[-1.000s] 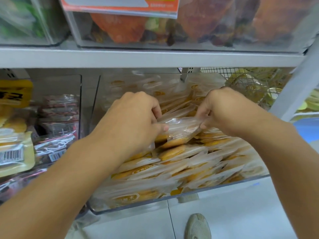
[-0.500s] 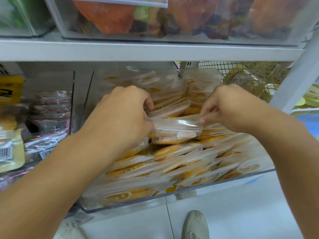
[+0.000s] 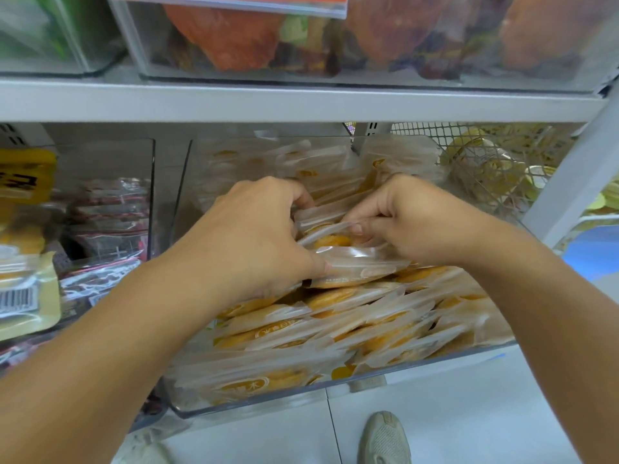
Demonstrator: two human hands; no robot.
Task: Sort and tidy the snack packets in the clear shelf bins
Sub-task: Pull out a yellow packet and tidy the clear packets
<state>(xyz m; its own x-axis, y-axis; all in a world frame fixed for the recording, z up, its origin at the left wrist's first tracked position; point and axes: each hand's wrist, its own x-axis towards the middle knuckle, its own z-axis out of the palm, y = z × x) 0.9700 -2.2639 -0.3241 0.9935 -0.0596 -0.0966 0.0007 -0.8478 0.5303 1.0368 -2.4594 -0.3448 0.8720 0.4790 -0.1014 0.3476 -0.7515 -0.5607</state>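
Both hands are inside the middle clear bin (image 3: 254, 408) on the lower shelf, close together over its heap of snack packets (image 3: 351, 323). These are clear wrappers, each with a round yellow-orange biscuit inside, lying overlapped and tilted in rows; there are too many, and too much overlap, to count. The left hand (image 3: 254, 242) has its fingers curled and its thumb pressed on the near edge of one packet (image 3: 361, 266) lifted slightly above the heap. The right hand (image 3: 415, 219) pinches the clear edge of another packet (image 3: 321, 226) just behind it, fingers curled.

To the left stands a second clear bin (image 3: 152, 195) holding dark, red-trimmed packets (image 3: 107, 216), stacked flat; their number cannot be told. Further left, yellow packets (image 3: 23, 296) with a barcode label are blurred. To the right is a wire basket (image 3: 485, 162) with pale yellow items inside, unclear through the mesh.

On the upper shelf (image 3: 301, 102) sit two more clear bins: one (image 3: 301, 38) with orange and mixed-coloured packets, one (image 3: 50, 31) at the left with green ones.

Below, on the pale floor (image 3: 469, 413), one grey shoe (image 3: 383, 438) shows.
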